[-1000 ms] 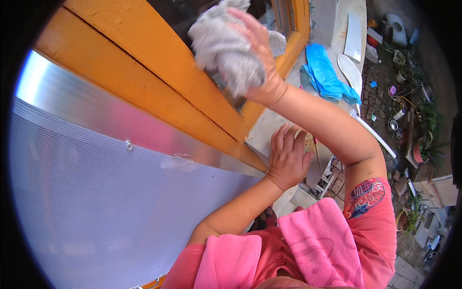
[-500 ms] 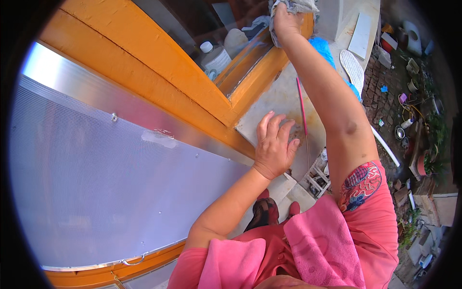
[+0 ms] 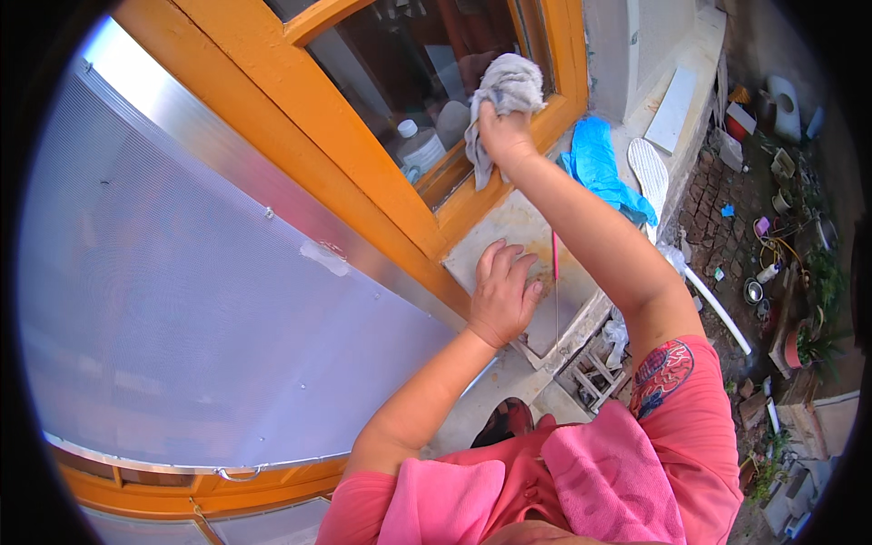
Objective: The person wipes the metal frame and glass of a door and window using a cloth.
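My right hand (image 3: 506, 136) is closed on a crumpled greyish-white cloth (image 3: 510, 84), held against the lower right part of a glass window pane (image 3: 381, 68) in an orange wooden frame (image 3: 363, 173). Part of the cloth hangs down past my fingers onto the lower frame. My left hand (image 3: 501, 295) rests palm down on the concrete sill (image 3: 495, 227), its fingers apart and holding nothing. Just right of its fingertips lies a thin pink stick (image 3: 555, 257). Behind the glass stand a white-capped bottle (image 3: 418, 145) and other things.
Blue plastic (image 3: 595, 163), a shoe insole (image 3: 648, 173) and a white board (image 3: 673, 109) lie along the sill. At left a metal-edged mesh screen panel (image 3: 209, 336) stands open. Far below at right is a cluttered yard (image 3: 727, 200). A ladder (image 3: 595, 377) stands under the sill.
My right hand has brought the cloth down and left across the pane, nearer to me. My left hand stays on the sill. The view has shifted, showing more of the window.
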{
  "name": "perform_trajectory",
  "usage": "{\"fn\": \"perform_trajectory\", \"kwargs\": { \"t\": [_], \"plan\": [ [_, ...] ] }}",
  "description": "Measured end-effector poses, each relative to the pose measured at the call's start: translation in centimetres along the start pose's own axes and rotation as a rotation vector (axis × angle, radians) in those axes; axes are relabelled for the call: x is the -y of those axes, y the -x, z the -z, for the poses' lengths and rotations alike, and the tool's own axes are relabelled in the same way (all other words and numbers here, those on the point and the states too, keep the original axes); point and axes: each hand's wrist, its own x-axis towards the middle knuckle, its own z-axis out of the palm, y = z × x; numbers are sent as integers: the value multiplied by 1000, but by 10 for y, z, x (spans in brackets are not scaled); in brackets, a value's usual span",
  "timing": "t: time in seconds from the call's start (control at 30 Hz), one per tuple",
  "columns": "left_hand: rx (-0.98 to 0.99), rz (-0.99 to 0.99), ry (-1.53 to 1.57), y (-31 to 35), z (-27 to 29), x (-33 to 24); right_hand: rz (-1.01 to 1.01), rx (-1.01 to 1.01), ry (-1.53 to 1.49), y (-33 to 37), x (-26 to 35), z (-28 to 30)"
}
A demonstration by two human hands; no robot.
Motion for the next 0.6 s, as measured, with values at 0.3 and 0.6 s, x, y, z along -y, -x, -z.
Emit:
{"fn": "perform_trajectory", "kwargs": {
  "t": [0.3,0.6],
  "plan": [
    [20,6,-40,0,-4,-4,192,-126,-441,-43,103,-3],
    [42,12,-37,8,7,2,705,-230,89,-70,107,-1]
  ]
}}
